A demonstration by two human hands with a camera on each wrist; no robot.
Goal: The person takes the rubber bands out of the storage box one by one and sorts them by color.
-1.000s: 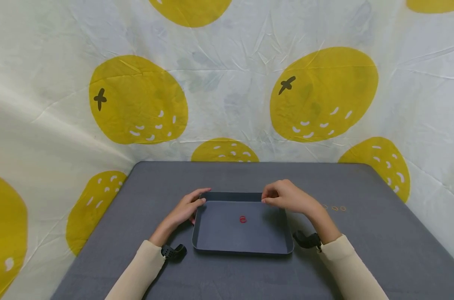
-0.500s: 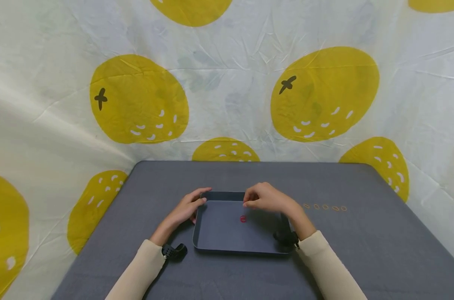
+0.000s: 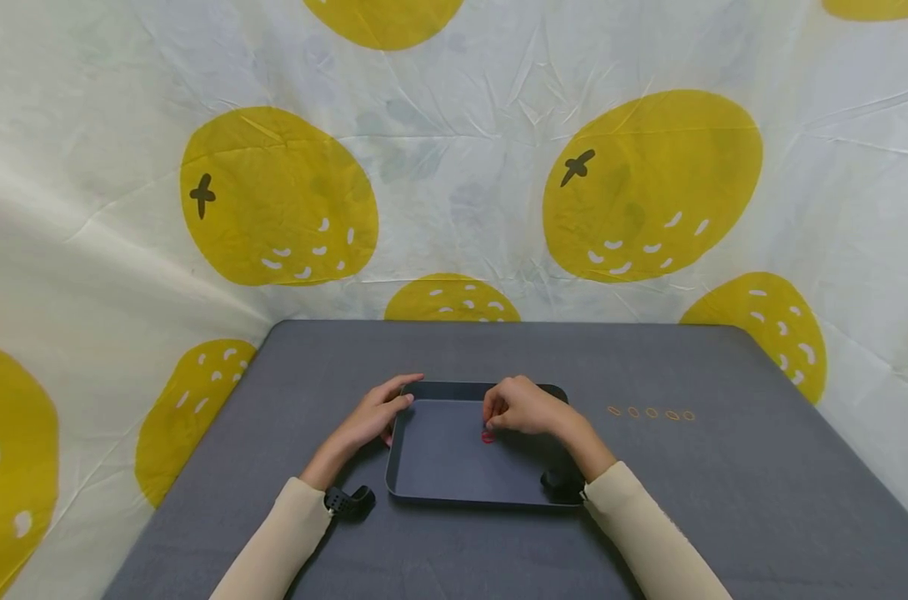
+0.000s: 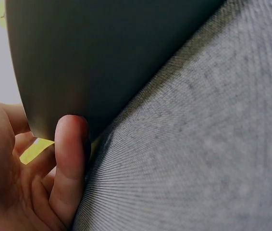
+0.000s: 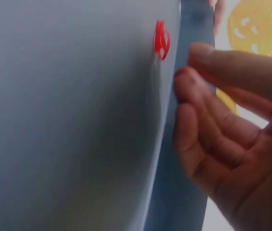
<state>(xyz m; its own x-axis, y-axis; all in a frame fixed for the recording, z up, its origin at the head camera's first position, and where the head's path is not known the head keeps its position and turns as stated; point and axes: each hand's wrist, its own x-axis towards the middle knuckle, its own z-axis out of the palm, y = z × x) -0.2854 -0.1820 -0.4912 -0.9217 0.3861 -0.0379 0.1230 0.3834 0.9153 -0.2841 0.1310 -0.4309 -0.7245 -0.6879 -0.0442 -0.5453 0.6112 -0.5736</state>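
A shallow dark grey tray (image 3: pixel 438 467) lies on the table in front of me. At its far left corner my left hand (image 3: pixel 367 419) grips the wall; in the left wrist view the little finger (image 4: pixel 70 159) presses against the outside of the tray wall (image 4: pixel 92 57). Small red rubber bands (image 3: pixel 487 437) lie together near the middle of the tray. Right over them is my right hand (image 3: pixel 524 406), its fingers bent downward. From the right wrist, the fingertips (image 5: pixel 186 79) appear beside the red bands (image 5: pixel 161 40), with nothing visible between them.
On the grey table (image 3: pixel 724 500), right of the tray, several orange-tan rubber bands (image 3: pixel 652 412) lie in a row. A pale curtain (image 3: pixel 454 192) with yellow fruit shapes hangs behind the table. Each wrist wears a black camera strap (image 3: pixel 348 502).
My right hand has moved left from the tray's far right side and then down to the red bands. More of the orange-tan row shows. The left hand has stayed on the tray.
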